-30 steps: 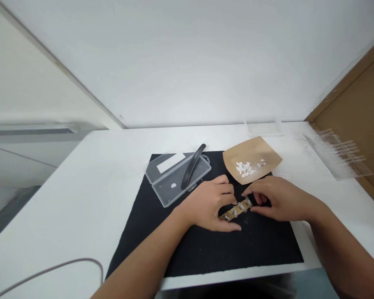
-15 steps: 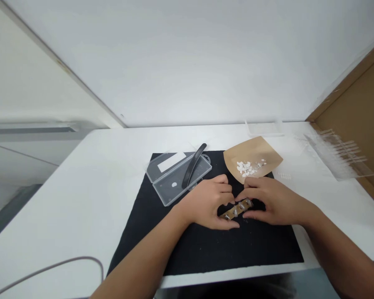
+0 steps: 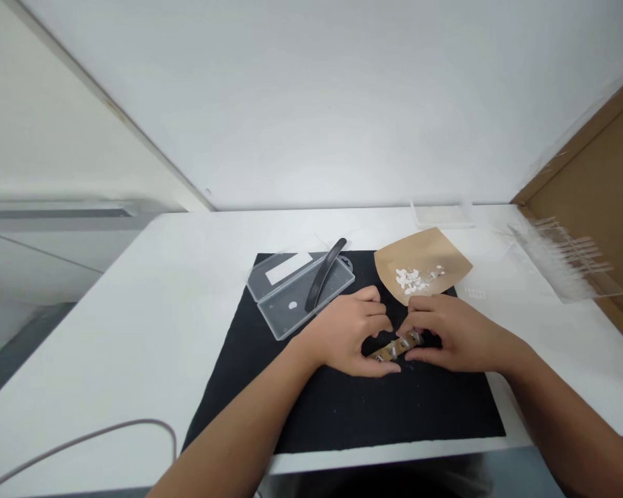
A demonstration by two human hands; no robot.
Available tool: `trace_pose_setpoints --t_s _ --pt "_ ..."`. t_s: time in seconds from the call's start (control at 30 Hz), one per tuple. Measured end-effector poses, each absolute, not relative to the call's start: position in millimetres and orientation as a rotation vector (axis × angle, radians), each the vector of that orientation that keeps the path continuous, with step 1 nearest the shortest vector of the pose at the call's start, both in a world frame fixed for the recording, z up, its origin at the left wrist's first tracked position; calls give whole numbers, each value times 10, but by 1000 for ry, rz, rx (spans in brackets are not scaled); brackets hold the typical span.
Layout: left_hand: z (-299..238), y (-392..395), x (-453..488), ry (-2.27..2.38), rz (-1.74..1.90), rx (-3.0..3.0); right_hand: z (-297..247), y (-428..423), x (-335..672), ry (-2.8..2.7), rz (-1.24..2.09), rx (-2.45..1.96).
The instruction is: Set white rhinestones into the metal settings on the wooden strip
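Note:
A small brown strip (image 3: 397, 346) with several pale nail-like pieces stuck on it lies on a black mat (image 3: 342, 408). My left hand (image 3: 345, 335) curls round the strip's left end, thumb and fingers closed on it. My right hand (image 3: 449, 332) meets it from the right, fingertips pinched at the strip's right end. What the right fingertips pinch is too small to make out.
A brown paper sheet (image 3: 426, 259) holds a pile of small white pieces (image 3: 412, 279). A clear plastic case (image 3: 298, 290) with a black curved file (image 3: 324, 273) lies at the mat's back left. Clear plastic racks (image 3: 565, 259) sit at right; a grey cable (image 3: 83, 439) at front left.
My right hand has slid left, closer to my left hand, over the strip's right end. The view has shifted slightly.

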State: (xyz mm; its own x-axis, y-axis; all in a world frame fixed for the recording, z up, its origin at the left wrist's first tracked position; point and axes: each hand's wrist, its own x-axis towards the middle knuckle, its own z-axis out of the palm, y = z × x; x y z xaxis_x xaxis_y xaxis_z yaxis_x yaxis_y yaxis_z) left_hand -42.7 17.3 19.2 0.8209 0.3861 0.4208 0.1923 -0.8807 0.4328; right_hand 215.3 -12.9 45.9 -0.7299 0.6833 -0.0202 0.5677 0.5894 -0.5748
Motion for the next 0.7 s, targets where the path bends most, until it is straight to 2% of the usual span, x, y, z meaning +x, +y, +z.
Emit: trace_pose_setpoints --t_s 0.4,0.7 --pt "161 204 -458 827 1078 2715 388 -181 2014 -2654 522 -891" --pt "157 198 -438 824 1079 2730 356 -184 1985 -2630 518 -910"
